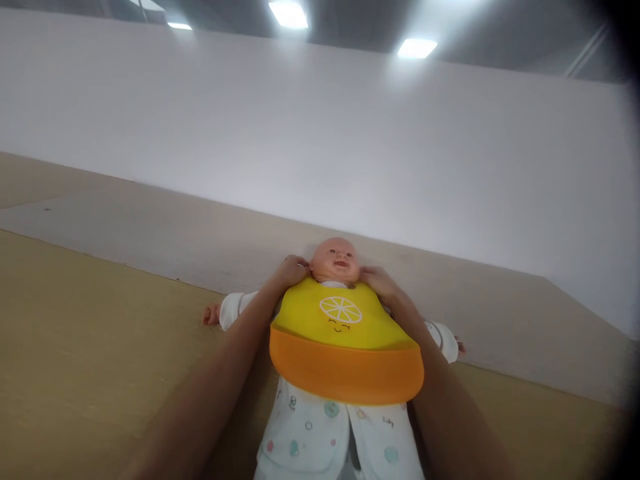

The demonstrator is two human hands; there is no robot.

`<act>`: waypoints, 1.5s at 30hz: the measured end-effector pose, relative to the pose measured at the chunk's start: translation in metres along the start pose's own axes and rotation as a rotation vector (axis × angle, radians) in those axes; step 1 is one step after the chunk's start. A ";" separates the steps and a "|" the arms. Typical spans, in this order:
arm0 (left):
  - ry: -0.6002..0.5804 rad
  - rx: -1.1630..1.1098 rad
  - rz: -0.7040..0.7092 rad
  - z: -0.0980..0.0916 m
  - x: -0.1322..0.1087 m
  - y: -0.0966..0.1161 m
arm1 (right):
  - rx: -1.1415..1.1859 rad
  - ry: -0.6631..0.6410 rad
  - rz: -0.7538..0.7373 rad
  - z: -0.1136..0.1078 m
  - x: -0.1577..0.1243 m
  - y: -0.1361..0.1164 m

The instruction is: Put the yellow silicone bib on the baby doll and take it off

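Observation:
A baby doll (337, 253) lies on its back with its arms spread, dressed in white clothes (310, 427) with small coloured prints. Over its chest is a yellow bib (305, 307) with a citrus slice and a smiling face, and an orange catch pocket (345, 367) along the bottom. My left hand (294, 271) is closed on the bib's upper edge at one side of the doll's neck. On the other side, my right hand (379, 283) grips the opposite upper edge. The fingertips of both hands are partly hidden beside the head, and so are the ends of the neckband.
The doll lies across a tan surface (100, 313) and a greyish strip (150, 230). A plain pale wall (300, 140) rises behind its head. Bright ceiling lights (289, 14) show at the top.

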State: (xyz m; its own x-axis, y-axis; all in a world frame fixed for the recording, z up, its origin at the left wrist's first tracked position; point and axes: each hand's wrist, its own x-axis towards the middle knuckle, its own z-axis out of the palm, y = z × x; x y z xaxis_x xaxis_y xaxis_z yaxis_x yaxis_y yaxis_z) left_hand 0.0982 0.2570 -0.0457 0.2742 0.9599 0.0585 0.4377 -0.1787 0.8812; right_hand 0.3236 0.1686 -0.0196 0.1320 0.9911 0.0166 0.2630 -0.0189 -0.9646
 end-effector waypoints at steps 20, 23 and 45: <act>-0.022 -0.245 -0.061 -0.054 -0.140 0.035 | 0.223 0.004 0.090 -0.033 -0.131 0.007; 0.016 -0.375 -0.123 -0.054 -0.156 0.031 | 0.243 0.056 0.048 -0.032 -0.142 0.011; 0.074 -0.529 0.008 -0.035 -0.181 -0.002 | 0.256 0.094 0.024 -0.015 -0.156 0.019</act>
State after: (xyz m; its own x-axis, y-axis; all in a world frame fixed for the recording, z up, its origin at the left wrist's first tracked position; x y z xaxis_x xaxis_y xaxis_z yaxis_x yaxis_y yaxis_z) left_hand 0.0172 0.0908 -0.0414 0.2066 0.9750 0.0818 -0.0608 -0.0706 0.9957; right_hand 0.3221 0.0114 -0.0362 0.2261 0.9741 0.0059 0.0104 0.0037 -0.9999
